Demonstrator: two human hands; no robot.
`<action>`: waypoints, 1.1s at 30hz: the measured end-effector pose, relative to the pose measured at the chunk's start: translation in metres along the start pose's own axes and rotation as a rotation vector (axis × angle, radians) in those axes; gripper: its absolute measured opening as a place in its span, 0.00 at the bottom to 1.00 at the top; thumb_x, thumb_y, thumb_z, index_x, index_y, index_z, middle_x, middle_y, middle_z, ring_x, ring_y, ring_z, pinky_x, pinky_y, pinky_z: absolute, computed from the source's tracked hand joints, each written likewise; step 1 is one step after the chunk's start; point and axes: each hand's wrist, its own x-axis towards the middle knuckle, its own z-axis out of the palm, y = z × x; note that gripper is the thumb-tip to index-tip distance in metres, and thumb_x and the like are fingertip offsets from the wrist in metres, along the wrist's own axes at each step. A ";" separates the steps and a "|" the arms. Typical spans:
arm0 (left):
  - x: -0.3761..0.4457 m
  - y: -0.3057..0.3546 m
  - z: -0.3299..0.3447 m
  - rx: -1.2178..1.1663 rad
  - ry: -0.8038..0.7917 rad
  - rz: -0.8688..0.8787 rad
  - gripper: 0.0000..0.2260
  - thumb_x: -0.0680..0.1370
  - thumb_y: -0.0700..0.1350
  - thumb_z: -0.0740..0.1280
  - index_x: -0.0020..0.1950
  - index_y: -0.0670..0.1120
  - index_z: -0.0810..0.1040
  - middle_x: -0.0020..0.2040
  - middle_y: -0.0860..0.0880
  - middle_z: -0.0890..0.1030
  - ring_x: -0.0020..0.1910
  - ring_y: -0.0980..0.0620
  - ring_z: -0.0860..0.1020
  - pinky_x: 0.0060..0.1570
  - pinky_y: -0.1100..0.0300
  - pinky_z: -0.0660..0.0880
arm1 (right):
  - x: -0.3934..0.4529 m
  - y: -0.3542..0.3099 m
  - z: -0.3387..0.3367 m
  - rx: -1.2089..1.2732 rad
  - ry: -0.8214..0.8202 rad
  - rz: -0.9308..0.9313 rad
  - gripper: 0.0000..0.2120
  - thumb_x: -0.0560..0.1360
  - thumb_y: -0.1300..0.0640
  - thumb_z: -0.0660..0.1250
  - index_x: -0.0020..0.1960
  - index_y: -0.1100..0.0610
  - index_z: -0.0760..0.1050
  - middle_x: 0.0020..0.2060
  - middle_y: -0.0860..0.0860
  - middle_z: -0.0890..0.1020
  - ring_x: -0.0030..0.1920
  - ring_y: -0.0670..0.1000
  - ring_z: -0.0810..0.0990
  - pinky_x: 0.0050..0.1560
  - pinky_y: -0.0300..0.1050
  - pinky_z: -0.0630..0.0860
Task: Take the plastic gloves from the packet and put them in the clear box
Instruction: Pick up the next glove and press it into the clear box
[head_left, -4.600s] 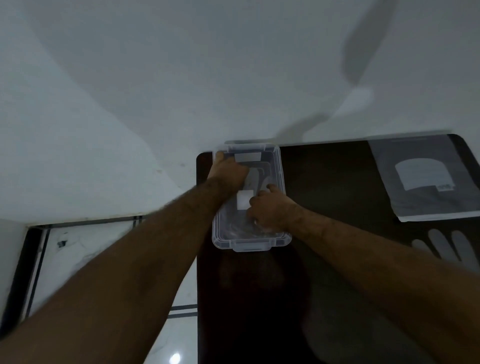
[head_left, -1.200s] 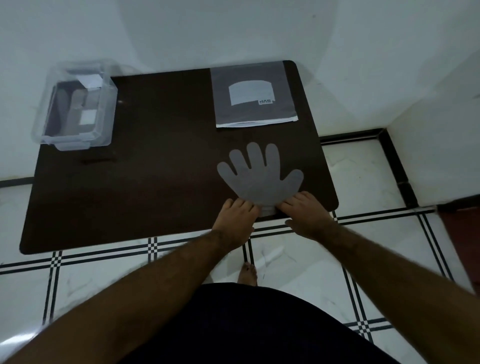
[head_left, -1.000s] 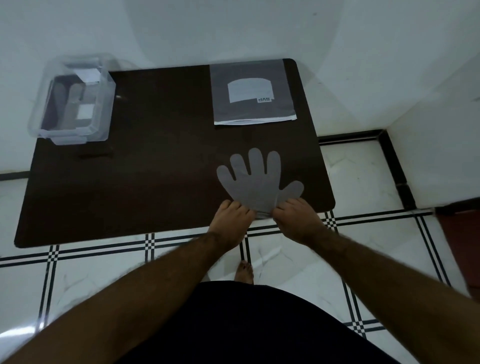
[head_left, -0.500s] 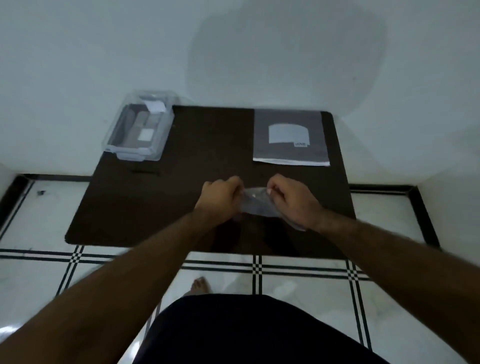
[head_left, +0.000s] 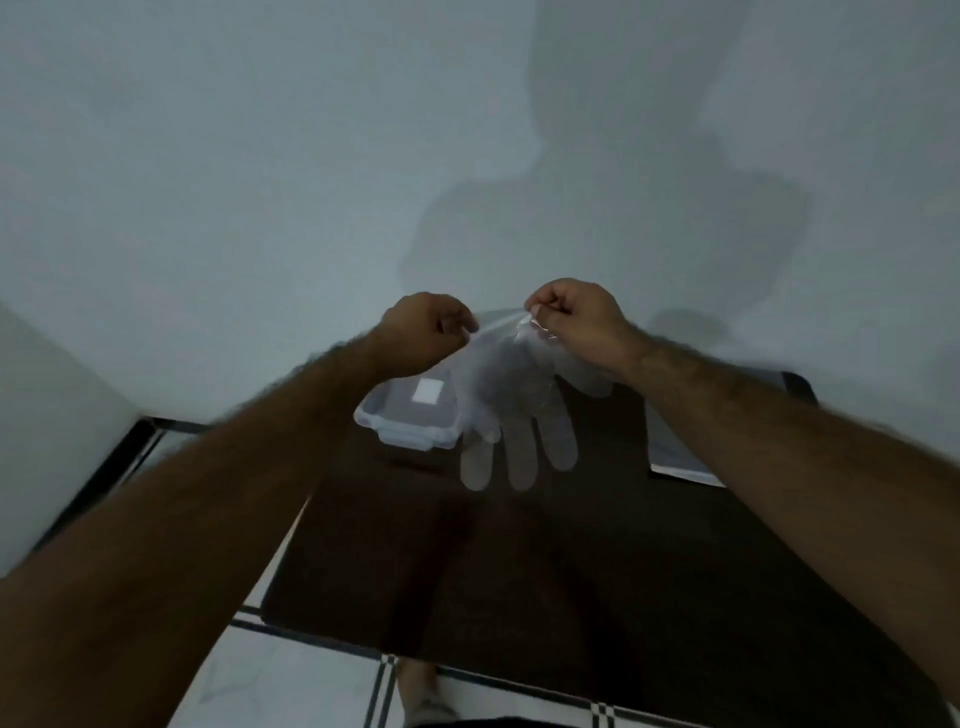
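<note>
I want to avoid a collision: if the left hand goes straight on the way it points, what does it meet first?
Probably the right hand. The left hand points across at it, with only the stretched cuff of the plastic glove between them. Depth is unclear.

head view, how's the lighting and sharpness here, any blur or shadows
Head view: dim, bluish light; a broad soft shadow falls on the wall; forearms smear with motion blur near the frame edges; the plastic glove held by left hand and right hand is translucent, its edges faint.

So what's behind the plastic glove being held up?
The glove, pinched by the left hand and right hand, hangs before the clear box. Its right end is veiled; whether gloves lie inside cannot be told.
</note>
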 end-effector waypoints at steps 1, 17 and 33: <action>0.012 -0.015 -0.013 0.009 0.001 0.000 0.08 0.80 0.43 0.73 0.58 0.49 0.88 0.46 0.57 0.84 0.49 0.53 0.82 0.59 0.50 0.81 | 0.016 -0.009 0.010 0.037 -0.019 0.027 0.06 0.80 0.58 0.75 0.56 0.57 0.84 0.47 0.51 0.87 0.47 0.48 0.86 0.51 0.44 0.85; 0.146 -0.151 -0.103 0.053 0.403 0.052 0.08 0.83 0.49 0.67 0.56 0.54 0.87 0.55 0.56 0.88 0.56 0.50 0.84 0.66 0.46 0.71 | 0.188 -0.057 0.123 -0.070 0.277 0.023 0.06 0.76 0.63 0.78 0.52 0.59 0.87 0.44 0.47 0.87 0.42 0.39 0.82 0.56 0.38 0.82; 0.067 -0.230 -0.018 0.255 0.203 0.580 0.09 0.78 0.45 0.68 0.55 0.49 0.85 0.57 0.53 0.87 0.58 0.48 0.83 0.59 0.50 0.63 | 0.088 0.018 0.160 -0.369 0.087 -0.212 0.08 0.79 0.58 0.74 0.58 0.57 0.85 0.52 0.49 0.88 0.46 0.38 0.81 0.53 0.39 0.80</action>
